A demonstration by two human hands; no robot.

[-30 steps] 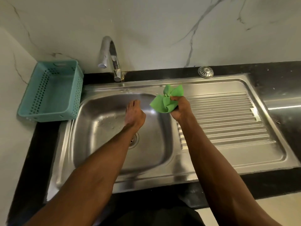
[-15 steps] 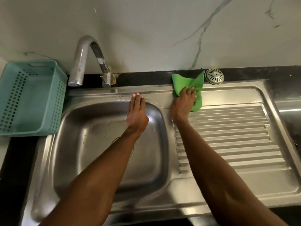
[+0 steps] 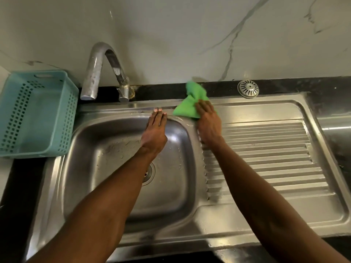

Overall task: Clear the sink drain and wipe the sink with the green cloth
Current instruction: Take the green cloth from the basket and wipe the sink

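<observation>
The right hand (image 3: 209, 124) presses the green cloth (image 3: 190, 105) flat-fingered onto the sink (image 3: 266, 107) far rim; the left hand (image 3: 154, 133), fingers straight, rests there too.

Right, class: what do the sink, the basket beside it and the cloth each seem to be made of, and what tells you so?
The silver sink with the ribbed drainboard looks like brushed stainless steel: grey sheen, bright reflections, pressed ridges. The teal perforated basket seems moulded plastic: even matt colour, regular punched holes. The bright green cloth under the right hand appears soft woven fabric, possibly microfibre: it bunches and folds.
</observation>
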